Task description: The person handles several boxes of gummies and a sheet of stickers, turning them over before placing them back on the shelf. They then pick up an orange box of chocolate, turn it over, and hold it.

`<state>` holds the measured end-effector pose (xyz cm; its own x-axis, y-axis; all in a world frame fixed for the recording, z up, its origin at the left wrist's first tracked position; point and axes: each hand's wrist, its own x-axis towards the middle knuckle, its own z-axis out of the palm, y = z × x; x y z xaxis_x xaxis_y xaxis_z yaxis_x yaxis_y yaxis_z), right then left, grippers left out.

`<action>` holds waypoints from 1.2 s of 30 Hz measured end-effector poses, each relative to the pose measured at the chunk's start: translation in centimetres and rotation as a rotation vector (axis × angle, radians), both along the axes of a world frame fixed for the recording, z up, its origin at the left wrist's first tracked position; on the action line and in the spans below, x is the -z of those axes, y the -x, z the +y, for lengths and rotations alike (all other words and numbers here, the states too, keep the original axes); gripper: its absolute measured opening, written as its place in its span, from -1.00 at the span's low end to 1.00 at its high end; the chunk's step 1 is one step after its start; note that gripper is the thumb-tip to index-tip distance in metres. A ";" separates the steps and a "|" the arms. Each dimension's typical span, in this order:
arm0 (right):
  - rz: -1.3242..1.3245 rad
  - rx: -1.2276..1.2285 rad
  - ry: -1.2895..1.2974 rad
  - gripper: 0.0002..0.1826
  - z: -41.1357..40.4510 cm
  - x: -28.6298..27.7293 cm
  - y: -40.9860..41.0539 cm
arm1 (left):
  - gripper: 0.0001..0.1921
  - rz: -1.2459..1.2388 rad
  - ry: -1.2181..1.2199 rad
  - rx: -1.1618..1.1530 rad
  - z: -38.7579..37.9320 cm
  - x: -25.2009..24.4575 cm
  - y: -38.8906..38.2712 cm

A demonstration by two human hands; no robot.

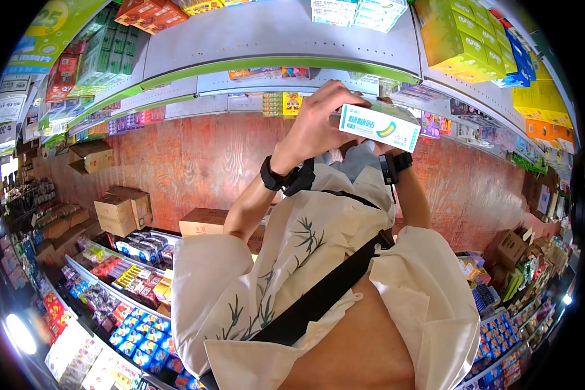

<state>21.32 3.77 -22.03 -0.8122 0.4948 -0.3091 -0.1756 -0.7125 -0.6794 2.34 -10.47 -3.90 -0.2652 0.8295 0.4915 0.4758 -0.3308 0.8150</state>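
Observation:
A small white and turquoise carton [379,127], printed with a coloured curved strip, is held up in front of the shelves. My left hand [317,119] grips its left end, the fingers over the top and the thumb low. Behind and beneath the right part is my right hand [386,147], mostly hidden by the carton, with fingertips showing past its far edge. Black straps circle both wrists. Similar white and turquoise cartons [379,15] stand stacked on the upper shelf [278,46] ahead.
Green-yellow cartons [463,46] fill the shelf at right, orange boxes [151,17] the upper left. Lower shelves with small goods run beneath. Cardboard boxes [114,214] stand on the reddish floor [214,156] at left; another open cardboard box [512,248] is at right. Stocked racks [141,336] lie behind me.

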 end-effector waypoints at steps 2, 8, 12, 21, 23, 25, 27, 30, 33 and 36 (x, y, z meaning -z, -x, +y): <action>0.004 -0.007 0.008 -0.50 0.0 -0.1 0.1 | -0.49 -0.001 -0.016 -0.013 0.0 0.1 -0.1; 0.016 -0.024 0.042 -0.52 0.0 -0.4 0.0 | -0.49 -0.015 -0.002 -0.001 0.2 0.4 -0.1; 0.036 -0.033 0.064 -0.53 0.1 -0.5 0.3 | -0.50 -0.033 0.019 0.009 0.3 0.7 0.0; 0.640 -0.022 0.119 -0.55 5.9 -2.6 1.6 | 0.10 -0.587 0.156 0.185 -2.2 1.2 2.2; 0.447 0.152 -0.188 -0.55 6.3 -3.2 2.5 | 0.24 -0.756 0.274 0.185 -2.3 2.2 3.1; 0.323 0.323 -0.524 -0.55 6.4 -4.1 3.3 | 0.22 -0.343 0.427 0.109 -1.8 3.4 4.0; 0.240 0.350 -0.710 -0.53 6.4 -5.3 4.0 | 0.20 -0.315 0.392 0.083 -1.0 4.5 5.2; 0.126 0.214 -0.573 -0.51 6.5 -6.8 5.7 | 0.23 -0.350 0.385 0.157 0.0 5.0 8.7; -0.108 0.138 -0.532 -0.44 6.4 -6.9 8.7 | 0.20 -0.266 0.393 0.160 1.5 4.8 12.9; -0.212 0.172 -0.338 -0.30 5.9 -6.0 12.7 | 0.18 -0.022 0.427 0.117 2.7 4.7 16.7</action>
<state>8.62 9.72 -16.02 -0.6453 0.7192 -0.2576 -0.1035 -0.4164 -0.9033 -14.36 -7.77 -8.65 -0.1639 0.9820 0.0935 0.4364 -0.0128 0.8997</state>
